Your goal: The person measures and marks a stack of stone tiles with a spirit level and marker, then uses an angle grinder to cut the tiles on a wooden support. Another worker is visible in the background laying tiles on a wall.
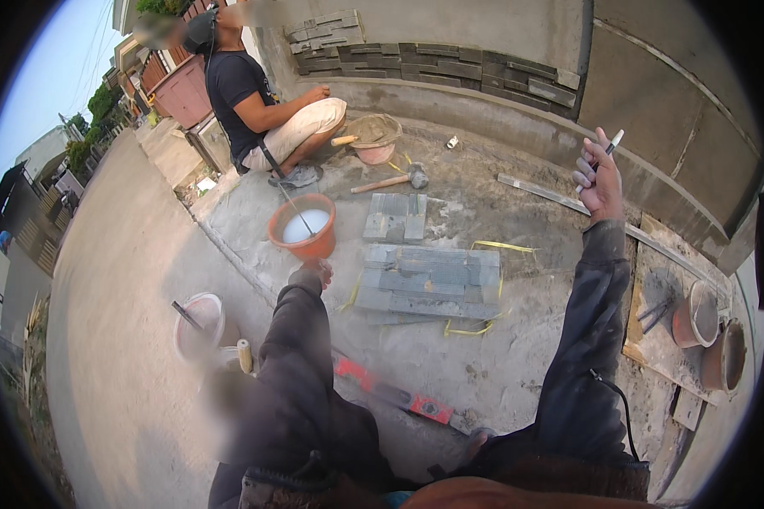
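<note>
Orange round plastic-looking bucket [307,249], milky liquid [302,227] inside, on grey concrete ground [244,233]: probably heavy, sloshing; best held by rim. Left hand [321,271] just beside it; finger state indiscernible. Right hand [601,182] raised, fingers pinching slim black-and-white stick-like tool [616,140]: likely light, stiff; mid-shaft hold suits.

The sleeves [579,339] are long and dark, with a thin black cable [626,405] curving beside the right one.
</note>
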Tool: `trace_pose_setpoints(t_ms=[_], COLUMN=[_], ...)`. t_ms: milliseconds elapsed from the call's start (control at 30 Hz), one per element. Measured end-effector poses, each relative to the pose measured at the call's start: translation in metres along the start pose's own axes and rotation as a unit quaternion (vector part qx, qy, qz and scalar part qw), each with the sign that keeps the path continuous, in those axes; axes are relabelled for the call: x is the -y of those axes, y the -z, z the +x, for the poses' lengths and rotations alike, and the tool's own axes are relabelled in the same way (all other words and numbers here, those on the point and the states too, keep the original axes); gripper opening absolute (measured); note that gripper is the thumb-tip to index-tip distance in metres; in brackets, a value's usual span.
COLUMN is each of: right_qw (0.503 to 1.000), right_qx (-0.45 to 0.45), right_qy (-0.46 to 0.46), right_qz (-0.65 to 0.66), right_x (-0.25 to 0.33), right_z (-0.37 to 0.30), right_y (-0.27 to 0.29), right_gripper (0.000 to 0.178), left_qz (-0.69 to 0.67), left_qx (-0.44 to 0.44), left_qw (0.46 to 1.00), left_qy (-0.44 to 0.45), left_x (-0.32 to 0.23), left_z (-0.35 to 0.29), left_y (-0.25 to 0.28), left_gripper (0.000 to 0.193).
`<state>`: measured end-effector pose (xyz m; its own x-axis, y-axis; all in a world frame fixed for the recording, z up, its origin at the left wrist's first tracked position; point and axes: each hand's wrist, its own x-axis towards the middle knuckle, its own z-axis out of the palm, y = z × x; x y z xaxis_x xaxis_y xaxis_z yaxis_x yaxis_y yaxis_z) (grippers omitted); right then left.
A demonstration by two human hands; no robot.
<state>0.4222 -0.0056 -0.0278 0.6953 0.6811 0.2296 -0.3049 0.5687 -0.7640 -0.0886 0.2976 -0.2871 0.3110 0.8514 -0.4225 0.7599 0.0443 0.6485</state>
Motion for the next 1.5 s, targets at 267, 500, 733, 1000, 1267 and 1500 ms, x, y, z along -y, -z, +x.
trace_pose_setpoints(t_ms=[267,500,733,1000,1267,1500], right_qw=[1.000,1.000,1.000,1.000,0.997,0.996], right_qx=[-0.002,0.001,-0.007,0.004,0.065,0.064], right_qy=[-0.002,-0.014,-0.016,-0.008,0.009,0.013], right_qz=[-0.016,-0.011,-0.014,-0.009,0.028,0.062], right_x=[-0.006,-0.010,-0.011,-0.011,-0.003,0.004], right_z=[0.013,0.006,-0.001,-0.002,0.003,0.003], right_y=[0.012,0.010,-0.004,-0.006,-0.022,-0.025], right_gripper=[0.078,0.075,0.075,0.075,0.088,0.086], left_qz=[-0.085,0.004,-0.004,0.030,0.010,0.019], left_qx=[-0.033,-0.023,-0.023,-0.006,0.035,0.035], left_qw=[0.996,1.000,0.999,0.999,0.999,0.999], left_qy=[0.007,0.001,0.023,0.012,0.003,0.023], left_x=[0.003,-0.015,-0.021,-0.017,0.011,-0.014], left_z=[-0.010,-0.025,-0.031,-0.014,0.010,-0.017], left_y=[-0.006,-0.005,-0.008,-0.012,0.007,0.006], left_gripper=[0.009,0.019,0.020,0.022,0.030,0.028])
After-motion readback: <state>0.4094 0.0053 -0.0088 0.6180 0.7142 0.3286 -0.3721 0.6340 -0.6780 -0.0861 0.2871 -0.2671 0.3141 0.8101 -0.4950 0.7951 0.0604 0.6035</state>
